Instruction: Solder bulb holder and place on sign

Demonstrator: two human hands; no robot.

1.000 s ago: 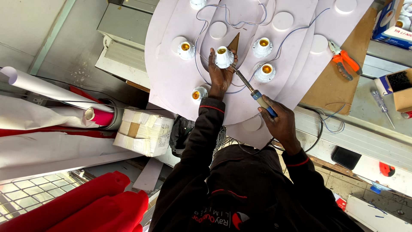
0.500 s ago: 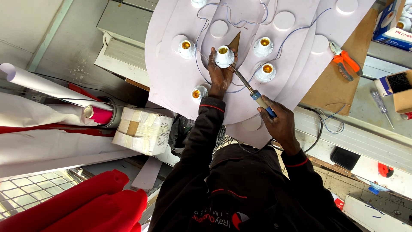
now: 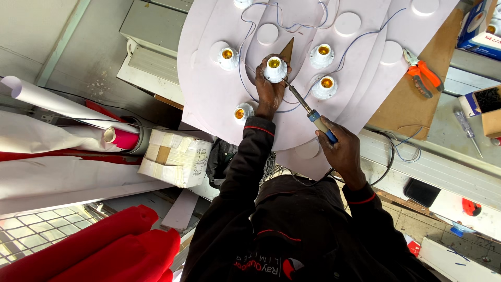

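This is looking like a sign-making or electrical workshop — orange-handled pliers and a screwdriver are lying on a cluttered workbench, a white panel studded with lamp sockets is being wired, and paper rolls and red fabric are piling up alongside.

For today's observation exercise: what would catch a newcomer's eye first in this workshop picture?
The big white round panel at the top, studded with white lamp sockets, stands out first. At its middle the left hand grips one socket, while the right hand points a blue-handled soldering iron at it. Bright red cloth fills the lower left corner.
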